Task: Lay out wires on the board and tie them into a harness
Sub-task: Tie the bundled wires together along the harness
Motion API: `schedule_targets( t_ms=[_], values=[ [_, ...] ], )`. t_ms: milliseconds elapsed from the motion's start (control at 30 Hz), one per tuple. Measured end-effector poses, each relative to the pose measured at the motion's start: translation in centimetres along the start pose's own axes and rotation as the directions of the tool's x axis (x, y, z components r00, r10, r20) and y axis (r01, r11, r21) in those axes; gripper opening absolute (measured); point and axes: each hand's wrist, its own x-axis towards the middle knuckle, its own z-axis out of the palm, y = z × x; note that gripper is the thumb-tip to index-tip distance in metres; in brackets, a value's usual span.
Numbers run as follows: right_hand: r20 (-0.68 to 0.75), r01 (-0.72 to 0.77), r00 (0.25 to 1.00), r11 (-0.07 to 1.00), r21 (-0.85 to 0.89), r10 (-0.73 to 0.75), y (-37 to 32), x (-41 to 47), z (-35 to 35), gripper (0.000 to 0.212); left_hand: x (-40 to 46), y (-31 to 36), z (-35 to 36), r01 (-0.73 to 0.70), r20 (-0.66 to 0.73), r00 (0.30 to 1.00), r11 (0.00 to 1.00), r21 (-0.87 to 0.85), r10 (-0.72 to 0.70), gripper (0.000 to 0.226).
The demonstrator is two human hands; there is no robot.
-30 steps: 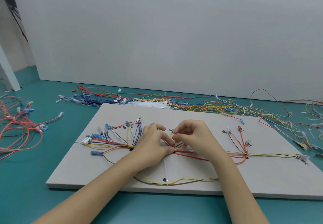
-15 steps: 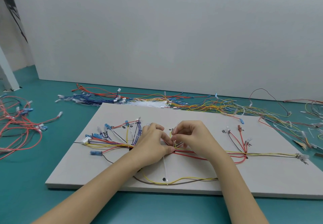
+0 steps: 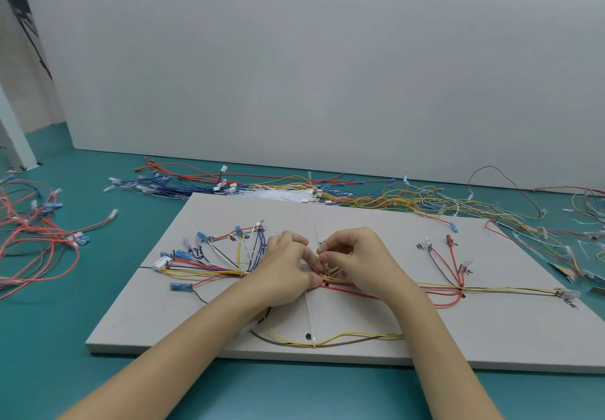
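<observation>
Centrally, thin red and yellow wires (image 3: 409, 288) (glossy, bundled) cross the flat grey board (image 3: 360, 213); left hand (image 3: 284, 275) pinches them, right hand (image 3: 357, 262) pinches a white plastic tie (image 3: 309, 314), on the teal surface (image 3: 98, 288).

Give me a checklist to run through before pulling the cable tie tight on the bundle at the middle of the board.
1. Cable tie crosses the wire bundle: ok.
2. Left hand pins the bundle down on the board: ok.
3. Right hand has a grip on the tie's far end: ok.
4. Tail threaded through the tie's head: cannot tell, fingers hide it.
5. Every trunk wire inside the loop: cannot tell.
6. Yellow loop near the front edge kept out of the tie: ok.
</observation>
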Motion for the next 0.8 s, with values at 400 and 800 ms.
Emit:
schedule_targets(
  t_ms=[400,800],
  values=[
    [-0.007,0.048,0.999,0.991,-0.124,-0.049,-0.18,0.24,0.47,0.024,0.05,-0.04,0.01,0.004,-0.007,1.0,1.0,-0.004,-0.004,0.009],
    [-0.009,-0.005,1.0,0.999,-0.046,0.005,-0.17,-0.3,-0.38,0.03,-0.15,0.07,-0.17,0.004,-0.001,1.0,0.999,-0.036,-0.004,0.011]
  ],
)
